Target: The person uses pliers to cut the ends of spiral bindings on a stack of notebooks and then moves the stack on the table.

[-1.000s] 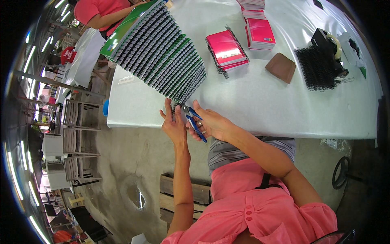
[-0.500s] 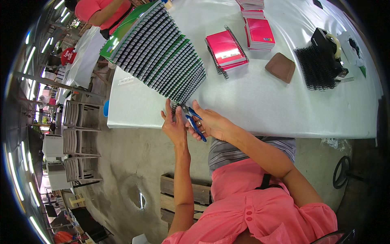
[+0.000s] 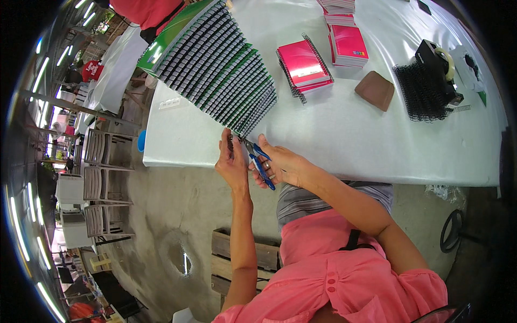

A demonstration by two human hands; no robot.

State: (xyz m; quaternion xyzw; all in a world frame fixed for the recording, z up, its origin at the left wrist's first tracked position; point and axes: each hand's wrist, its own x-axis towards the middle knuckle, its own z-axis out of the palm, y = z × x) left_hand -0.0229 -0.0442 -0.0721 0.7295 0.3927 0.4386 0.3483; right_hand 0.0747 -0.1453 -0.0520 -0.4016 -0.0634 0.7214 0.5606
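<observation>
A tall stack of green spiral notebooks (image 3: 215,70) leans over the table, its rows of black wire coils facing me. At its lowest corner my left hand (image 3: 232,164) pinches the end of a dark spiral coil (image 3: 231,143). My right hand (image 3: 280,164) grips blue-handled pliers (image 3: 260,168), whose jaws touch the coil ends at that same corner. The handles are slightly apart in the palm. Exactly what the jaws hold is too small to make out.
Pink spiral notebooks (image 3: 305,64) lie mid-table, with a taller pile of pink notebooks (image 3: 348,44) behind. To the right are a brown pad (image 3: 374,90), a heap of loose black coils (image 3: 417,91) and a tape roll (image 3: 446,63). Another person (image 3: 142,12) stands at the far left.
My left fingers have closed in a little around the coil end. The pliers stay at the stack's corner. The person at the far left has shifted, mostly leaving view.
</observation>
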